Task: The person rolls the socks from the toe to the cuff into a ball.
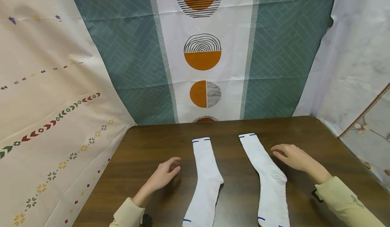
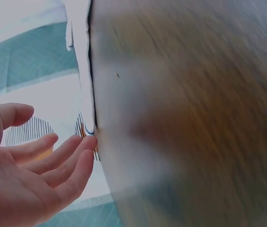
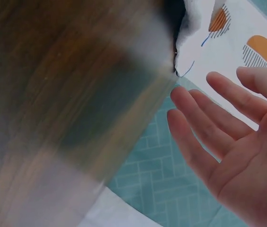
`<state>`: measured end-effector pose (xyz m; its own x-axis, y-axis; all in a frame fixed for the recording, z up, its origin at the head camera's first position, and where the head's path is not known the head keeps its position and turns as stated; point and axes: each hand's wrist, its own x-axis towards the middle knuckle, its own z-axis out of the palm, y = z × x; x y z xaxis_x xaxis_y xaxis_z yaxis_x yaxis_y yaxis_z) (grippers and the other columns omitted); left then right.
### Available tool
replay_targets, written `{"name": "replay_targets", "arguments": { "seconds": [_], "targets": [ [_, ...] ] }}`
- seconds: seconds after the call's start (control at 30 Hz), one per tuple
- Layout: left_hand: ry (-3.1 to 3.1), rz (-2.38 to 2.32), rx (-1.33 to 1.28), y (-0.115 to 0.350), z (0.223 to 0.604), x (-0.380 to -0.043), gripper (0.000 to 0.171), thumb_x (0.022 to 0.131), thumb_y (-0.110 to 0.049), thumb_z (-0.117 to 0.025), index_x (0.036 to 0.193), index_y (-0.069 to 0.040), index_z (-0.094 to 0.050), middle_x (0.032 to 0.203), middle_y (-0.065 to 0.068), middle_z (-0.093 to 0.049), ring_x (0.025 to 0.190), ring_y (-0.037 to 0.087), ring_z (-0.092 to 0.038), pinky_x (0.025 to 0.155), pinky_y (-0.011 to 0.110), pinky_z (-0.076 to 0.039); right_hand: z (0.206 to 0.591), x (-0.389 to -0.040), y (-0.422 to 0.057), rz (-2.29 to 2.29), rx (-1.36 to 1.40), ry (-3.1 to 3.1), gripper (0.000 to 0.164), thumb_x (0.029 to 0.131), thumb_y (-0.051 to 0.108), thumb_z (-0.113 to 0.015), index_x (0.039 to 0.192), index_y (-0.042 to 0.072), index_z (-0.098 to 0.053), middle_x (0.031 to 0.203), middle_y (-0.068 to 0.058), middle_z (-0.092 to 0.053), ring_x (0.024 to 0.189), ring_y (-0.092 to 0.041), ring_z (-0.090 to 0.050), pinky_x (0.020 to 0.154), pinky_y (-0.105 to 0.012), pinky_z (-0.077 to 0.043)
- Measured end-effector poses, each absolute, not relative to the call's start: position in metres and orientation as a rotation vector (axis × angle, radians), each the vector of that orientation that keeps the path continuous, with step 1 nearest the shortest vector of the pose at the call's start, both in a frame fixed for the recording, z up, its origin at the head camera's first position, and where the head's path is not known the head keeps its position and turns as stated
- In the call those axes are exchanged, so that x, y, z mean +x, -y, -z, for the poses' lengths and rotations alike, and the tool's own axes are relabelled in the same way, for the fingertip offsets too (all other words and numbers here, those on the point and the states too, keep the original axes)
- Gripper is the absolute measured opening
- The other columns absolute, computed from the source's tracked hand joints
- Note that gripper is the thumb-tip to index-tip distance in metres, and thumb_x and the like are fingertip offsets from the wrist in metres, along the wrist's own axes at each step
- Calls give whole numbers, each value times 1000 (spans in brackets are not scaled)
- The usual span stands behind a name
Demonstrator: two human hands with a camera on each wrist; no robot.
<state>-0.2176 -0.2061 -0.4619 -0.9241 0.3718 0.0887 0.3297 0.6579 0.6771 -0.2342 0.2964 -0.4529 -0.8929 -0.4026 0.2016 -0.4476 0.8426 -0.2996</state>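
Two white socks with blue stripes lie flat on the table, side by side and apart. The left sock [image 1: 204, 176] has its cuff toward the back and its heel pointing right. The right sock [image 1: 268, 179] lies the same way, slightly slanted. My left hand [image 1: 164, 173] hovers to the left of the left sock, fingers loosely bent and holding nothing. Just right of the right sock's leg is my right hand [image 1: 290, 156], also with nothing in it. In the wrist views, the left hand [image 2: 43, 165] and right hand [image 3: 233, 132] show relaxed, spread fingers.
A dark brown wooden table [image 1: 146, 145] carries the socks. Behind it hangs a green and white curtain [image 1: 201, 24] with orange circles. Patterned cream cloth [image 1: 61, 118] borders the left side, and pale marbled cloth [image 1: 359, 68] the right.
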Motion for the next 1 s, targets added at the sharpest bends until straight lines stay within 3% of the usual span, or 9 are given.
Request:
{"name": "replay_targets", "arguments": {
  "seconds": [0.17, 0.3, 0.57, 0.7, 0.9, 1.0],
  "targets": [
    [-2756, -1210, 559, 202, 463, -217, 32, 98, -19, -55, 127, -4, -57, 116, 15, -66, 97, 22, -62, 80, 30, -52, 450, -233, -293, -555, 646, 2929, 22, 92, 12, -61, 109, 0, -68, 101, -10, -72, 87, -24, -69, 75, -43, -55],
    [-2687, -1283, 536, 196, 463, -217, 31, 99, -19, -54, 125, -3, -59, 114, 15, -66, 94, 22, -64, 78, 26, -50, 450, -234, -290, -578, 630, 2927, 20, 92, 12, -62, 108, 1, -68, 98, -8, -73, 82, -18, -68, 71, -40, -55],
    [-2512, -1432, 532, 184, 458, -219, 28, 99, -16, -52, 119, 1, -62, 109, 22, -67, 90, 26, -66, 72, 28, -53, 454, -239, -284, -619, 547, 2904, 19, 91, 12, -62, 106, 3, -69, 95, -10, -73, 82, -23, -68, 69, -43, -54],
    [-2430, -1473, 539, 177, 456, -220, 28, 99, -16, -51, 117, 3, -63, 107, 25, -67, 88, 26, -66, 73, 29, -54, 452, -239, -280, -650, 494, 2929, 21, 91, 12, -61, 107, 2, -68, 96, -12, -72, 85, -28, -68, 70, -46, -54],
    [-2290, -1543, 526, 167, 452, -219, 32, 100, -18, -51, 119, 6, -60, 107, 26, -65, 90, 37, -65, 78, 33, -57, 453, -238, -280, -696, 467, 2964, 23, 90, 12, -60, 107, -2, -67, 97, -16, -72, 87, -31, -68, 72, -48, -54],
    [-2236, -1564, 508, 163, 448, -219, 33, 100, -19, -52, 120, 6, -60, 108, 26, -65, 90, 33, -66, 80, 33, -57, 455, -240, -282, -709, 462, 2956, 22, 89, 10, -61, 106, -3, -67, 96, -17, -72, 86, -32, -68, 72, -49, -54]
  ]
}}
